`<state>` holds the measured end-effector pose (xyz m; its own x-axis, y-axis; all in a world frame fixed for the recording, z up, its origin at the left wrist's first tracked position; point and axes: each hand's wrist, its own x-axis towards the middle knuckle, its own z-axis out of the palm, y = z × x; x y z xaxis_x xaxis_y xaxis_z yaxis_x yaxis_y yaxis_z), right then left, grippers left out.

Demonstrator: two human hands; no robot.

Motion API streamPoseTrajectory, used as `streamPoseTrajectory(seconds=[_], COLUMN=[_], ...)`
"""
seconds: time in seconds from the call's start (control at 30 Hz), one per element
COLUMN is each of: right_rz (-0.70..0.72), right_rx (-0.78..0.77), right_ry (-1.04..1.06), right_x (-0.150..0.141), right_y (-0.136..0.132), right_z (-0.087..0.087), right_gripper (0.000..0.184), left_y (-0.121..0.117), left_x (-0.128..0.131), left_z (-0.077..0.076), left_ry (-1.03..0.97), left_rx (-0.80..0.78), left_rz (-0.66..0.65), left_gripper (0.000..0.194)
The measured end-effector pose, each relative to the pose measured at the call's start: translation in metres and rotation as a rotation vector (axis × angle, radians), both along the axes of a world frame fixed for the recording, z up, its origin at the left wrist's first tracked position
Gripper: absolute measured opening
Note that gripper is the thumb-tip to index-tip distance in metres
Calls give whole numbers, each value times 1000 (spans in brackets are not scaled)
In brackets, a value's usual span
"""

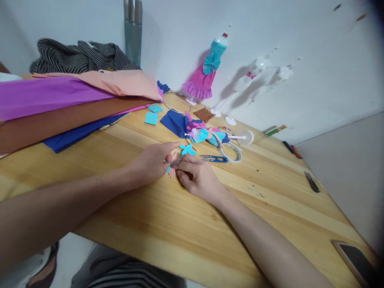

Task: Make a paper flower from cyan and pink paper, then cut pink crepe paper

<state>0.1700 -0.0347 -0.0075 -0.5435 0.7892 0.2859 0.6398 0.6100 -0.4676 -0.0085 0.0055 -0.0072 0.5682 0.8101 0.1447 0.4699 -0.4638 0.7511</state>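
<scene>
My left hand point(153, 162) has its index finger stretched out and its other fingers bent in, close against my right hand. My right hand point(196, 174) is closed, its fingertips pressed together over a small paper flower point(172, 173) in pink and light blue. Fingers cover most of that flower, and what the left fingers pinch is hidden. Just beyond the hands lies a turquoise paper flower point(188, 150). Blue-handled thread snips point(217, 159) rest to its right, beside a roll of clear tape point(235, 154). A small doll form point(204, 136) in coloured paper lies behind.
Stacked coloured crepe paper point(60, 96) covers the left back. Turquoise squares point(151, 118) and navy paper point(175, 123) lie behind the hands. A dressed doll form point(211, 66) and bare white ones point(243, 84) stand by the wall. A phone point(357, 260) sits at right.
</scene>
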Motion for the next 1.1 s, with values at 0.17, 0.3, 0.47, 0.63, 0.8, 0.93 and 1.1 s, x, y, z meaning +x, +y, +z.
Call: streamPoseTrajectory(seconds=[0.17,0.3,0.47,0.63,0.8,0.93,1.1], right_rz=[-6,-90,-165,-256,-316,-320,-312], right_rx=[-20,-51,-112,-133,-184,-189,-185], right_ry=[59,161,201,260,317,313,316], right_x=[1,1,1,3,6,6,5], right_y=[0,0,0,2,4,4,4], right_z=[1,7,9,5,1,0,0], right_gripper=[28,23,21,19,18,18,19], left_y=[0,2,5,5,2,0,-1], left_x=[-2,-5,-7,-10,-13,-14,-13], left_z=[9,9,10,17,20,22,24], left_ry=[-56,-128,-94,-6,169,259,358], left_rx=[-18,-87,-107,24,103,91,79], left_rz=[81,117,162,22,-139,-192,-192], left_gripper=[55,47,30,30,30,31,33])
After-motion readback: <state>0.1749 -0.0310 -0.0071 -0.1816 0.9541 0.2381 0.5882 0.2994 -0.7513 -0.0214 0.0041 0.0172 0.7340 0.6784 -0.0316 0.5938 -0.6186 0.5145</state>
